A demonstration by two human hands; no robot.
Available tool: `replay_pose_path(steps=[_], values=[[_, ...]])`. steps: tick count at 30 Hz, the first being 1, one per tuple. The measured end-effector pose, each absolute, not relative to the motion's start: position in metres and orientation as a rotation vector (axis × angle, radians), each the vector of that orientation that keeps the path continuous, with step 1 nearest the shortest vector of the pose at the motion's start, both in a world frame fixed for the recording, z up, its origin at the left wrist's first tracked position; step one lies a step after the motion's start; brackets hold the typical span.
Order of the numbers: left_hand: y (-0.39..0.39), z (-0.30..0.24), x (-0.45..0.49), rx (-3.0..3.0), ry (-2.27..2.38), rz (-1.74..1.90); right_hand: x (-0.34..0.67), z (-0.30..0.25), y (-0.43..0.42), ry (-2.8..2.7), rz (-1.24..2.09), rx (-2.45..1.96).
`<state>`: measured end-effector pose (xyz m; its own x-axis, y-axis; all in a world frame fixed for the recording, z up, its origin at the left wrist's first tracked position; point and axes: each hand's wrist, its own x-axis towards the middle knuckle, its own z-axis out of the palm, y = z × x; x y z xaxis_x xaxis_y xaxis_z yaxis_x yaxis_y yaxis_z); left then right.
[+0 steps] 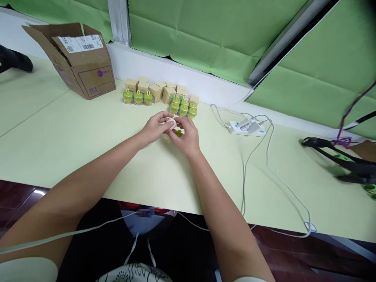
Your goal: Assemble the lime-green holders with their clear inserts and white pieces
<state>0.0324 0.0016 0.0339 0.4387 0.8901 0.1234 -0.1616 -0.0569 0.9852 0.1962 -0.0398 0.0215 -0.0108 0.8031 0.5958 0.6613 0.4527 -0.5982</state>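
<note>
Containers first. Brown corrugated cardboard shipping box (84, 66) sits at the back left of the pale green desk (73, 129), tilted, flaps open, white barcode label on one flap. Contents not visible from this angle.

Centre back, against the white wall ledge (188, 84): a huddle of small kraft-paper cube boxes (155, 92), closed as far as I can see. In front of them, two groups of small clear square jars with green lids and yellow loop tops. Left group (138, 98) is three in a row. Right group (183, 107) is a tighter cluster, partly overlapped. Jar contents too small to tell.

Hands: both forearms reach in from the bottom of the frame, converging at mid-desk just in front of the right jar group. Left hand (152, 127) and right hand (185, 138) are raised slightly off the desk, meeting around a small white rounded object (170, 124). Left fingers (164, 117) and right fingers (181, 122) are clamped on it from either side, so it is mostly covered.

Just below the hands, a small green piece (178, 132) sits near the right hand, and a small tan piece (166, 140) lies on the desk.

Right of the hands: white power strip (245, 128) with white cables (268, 164) looping across the desk. Far right edge: black strap (346, 160) with a purple cord (343, 141).
</note>
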Motion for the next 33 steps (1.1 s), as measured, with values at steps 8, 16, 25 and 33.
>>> replay_pose_path(steps=[8,16,25,33], values=[[0.008,0.03,0.035,1.433,0.821,1.111,0.2,0.016,-0.033,-1.318,0.458,-1.282],[0.006,0.017,0.027,2.275,0.955,1.103,0.232,0.005,-0.007,-0.62,0.718,-1.22],[0.0,0.002,0.038,2.667,0.788,0.658,0.221,0.003,-0.014,-0.567,0.86,-1.386],[-0.001,0.003,0.038,2.652,0.789,0.774,0.214,0.001,-0.015,-0.672,0.845,-1.334]])
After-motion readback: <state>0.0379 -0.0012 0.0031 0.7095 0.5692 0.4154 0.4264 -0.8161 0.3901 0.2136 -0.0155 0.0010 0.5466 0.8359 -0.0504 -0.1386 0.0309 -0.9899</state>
